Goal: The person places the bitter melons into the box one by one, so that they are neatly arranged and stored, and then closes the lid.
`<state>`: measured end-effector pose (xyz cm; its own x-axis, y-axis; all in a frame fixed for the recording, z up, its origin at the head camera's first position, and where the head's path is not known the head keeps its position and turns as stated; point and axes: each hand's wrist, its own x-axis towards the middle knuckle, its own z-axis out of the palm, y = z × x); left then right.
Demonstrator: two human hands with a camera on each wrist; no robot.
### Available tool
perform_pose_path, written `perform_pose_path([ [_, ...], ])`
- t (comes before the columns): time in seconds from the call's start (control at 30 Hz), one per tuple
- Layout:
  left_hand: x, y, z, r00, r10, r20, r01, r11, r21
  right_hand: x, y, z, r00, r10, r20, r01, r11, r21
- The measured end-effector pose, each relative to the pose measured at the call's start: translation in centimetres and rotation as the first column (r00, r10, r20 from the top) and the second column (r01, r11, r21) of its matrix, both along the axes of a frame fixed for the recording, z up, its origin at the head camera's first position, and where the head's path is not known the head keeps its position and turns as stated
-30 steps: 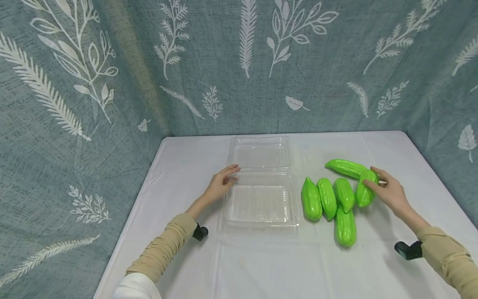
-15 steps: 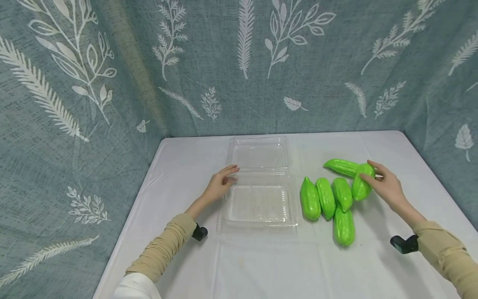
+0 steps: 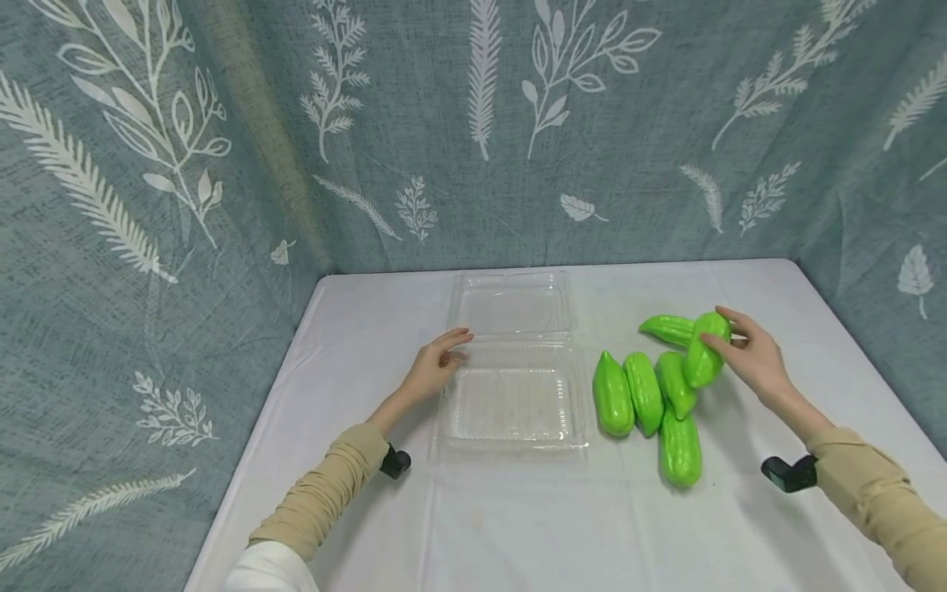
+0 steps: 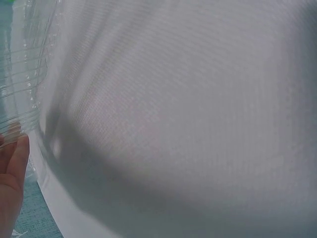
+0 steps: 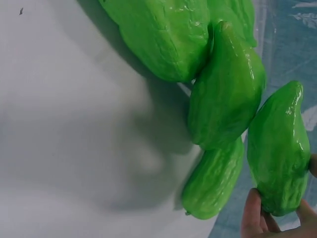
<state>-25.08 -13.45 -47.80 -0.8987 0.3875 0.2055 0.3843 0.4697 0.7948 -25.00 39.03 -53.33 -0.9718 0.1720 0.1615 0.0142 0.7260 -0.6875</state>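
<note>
Here we see the right hand (image 3: pixel 758 358) grasping a glossy, ridged green gourd (image 3: pixel 703 363) in its fingers, just beside five similar gourds (image 3: pixel 612 396) on the white-clothed table (image 3: pixel 518 526); the left hand (image 3: pixel 431 368) is at the edge of a clear plastic hinged container (image 3: pixel 510 403), whether its fingers pinch it we cannot tell

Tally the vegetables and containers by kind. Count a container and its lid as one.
Green vegetables: 6, including 1 in the right hand
Clear plastic container, open: 1
Total: 7
</note>
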Motion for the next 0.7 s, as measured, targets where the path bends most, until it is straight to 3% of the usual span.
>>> perform_pose_path([
  [0.57, 0.1, 0.1, 0.2, 1.000, 0.004, -0.022, -0.004, 1.000, -0.009, -1.0, -2.2, 0.1, 0.999, 0.048, -0.019, -0.049, 0.998, -0.049],
  [0.7, 0.2, 0.1, 0.3, 1.000, -0.001, -0.010, 0.002, 1.000, 0.007, 0.8, -4.8, 3.9, 0.997, 0.073, 0.016, -0.072, 0.993, -0.092],
])
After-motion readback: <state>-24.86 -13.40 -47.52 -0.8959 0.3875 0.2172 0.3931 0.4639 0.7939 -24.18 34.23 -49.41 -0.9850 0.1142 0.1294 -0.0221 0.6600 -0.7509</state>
